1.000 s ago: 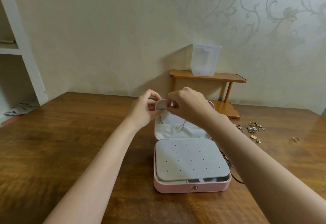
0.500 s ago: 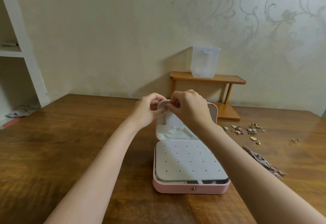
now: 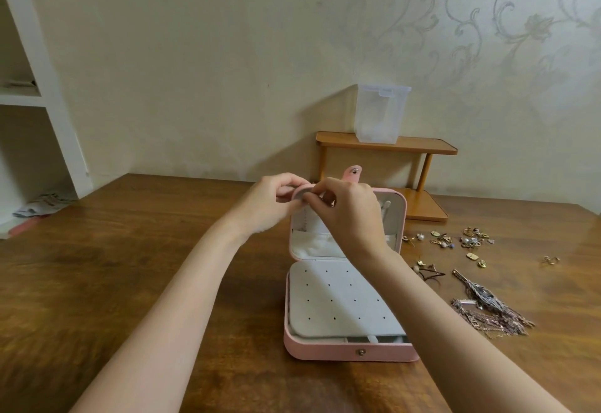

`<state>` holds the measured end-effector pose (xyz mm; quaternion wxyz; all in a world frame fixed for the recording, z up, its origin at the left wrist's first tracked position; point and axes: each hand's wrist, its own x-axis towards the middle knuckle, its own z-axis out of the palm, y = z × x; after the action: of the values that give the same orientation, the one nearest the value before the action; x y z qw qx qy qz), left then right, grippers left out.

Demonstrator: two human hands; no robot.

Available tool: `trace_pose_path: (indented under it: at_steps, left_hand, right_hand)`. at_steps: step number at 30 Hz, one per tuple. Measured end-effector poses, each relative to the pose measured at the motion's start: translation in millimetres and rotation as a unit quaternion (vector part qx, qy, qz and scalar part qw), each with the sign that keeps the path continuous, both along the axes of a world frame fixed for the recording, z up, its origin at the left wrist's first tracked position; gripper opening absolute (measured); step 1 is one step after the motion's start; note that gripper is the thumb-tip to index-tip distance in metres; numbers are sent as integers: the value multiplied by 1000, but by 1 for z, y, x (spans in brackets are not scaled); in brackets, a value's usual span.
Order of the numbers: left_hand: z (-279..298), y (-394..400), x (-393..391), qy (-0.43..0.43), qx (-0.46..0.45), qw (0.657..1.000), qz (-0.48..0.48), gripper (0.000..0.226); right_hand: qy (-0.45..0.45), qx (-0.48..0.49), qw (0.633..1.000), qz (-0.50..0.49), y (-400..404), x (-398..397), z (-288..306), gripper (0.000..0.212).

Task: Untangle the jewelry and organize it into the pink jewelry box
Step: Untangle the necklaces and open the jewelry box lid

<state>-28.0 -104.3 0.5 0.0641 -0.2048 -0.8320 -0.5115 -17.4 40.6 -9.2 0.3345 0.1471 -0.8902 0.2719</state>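
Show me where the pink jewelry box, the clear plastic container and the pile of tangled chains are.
pink jewelry box [image 3: 325,351]: head view, on its pink front wall, left of the clasp.
clear plastic container [image 3: 379,116]: head view, middle of its front face.
tangled chains [image 3: 491,315]: head view, middle of the heap.

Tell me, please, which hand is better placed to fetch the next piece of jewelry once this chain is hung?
Probably the right hand: the loose jewelry lies on the table right of the pink jewelry box, on that hand's side.
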Motion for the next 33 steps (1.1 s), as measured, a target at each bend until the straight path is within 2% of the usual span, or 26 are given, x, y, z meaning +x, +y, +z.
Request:
trace_pose_path:
  at_steps: [4,9,14,20,26,29,33]
  left_hand:
    - [-2,2,-1,25,-4,999,21,22]
    - [0,2,1,8,-13,1000,8,24]
    - [-4,3,-1,33,-4,999,30,19]
    - [-4,3,0,48,-13,998,30,23]
    - [-4,1,0,45,-18,998,30,21]
    - [-4,2,-1,48,-22,998,32,21]
    - [-4,3,-2,51,-24,998,34,23]
  right_hand:
    - [-20,-52,998,-18,-3,3,1,25]
    - [-31,-56,997,-34,-4,6,3,25]
    - [-24,-60,998,-25,-5,5,1,22]
    - [-20,-41,999,-4,-10,9,1,20]
    - [-15,-1,998,-64,1,9,-1,28]
    - [-16,-13,997,-77,4,11,0,31]
    - [-49,4,993,-104,2,12,-1,31]
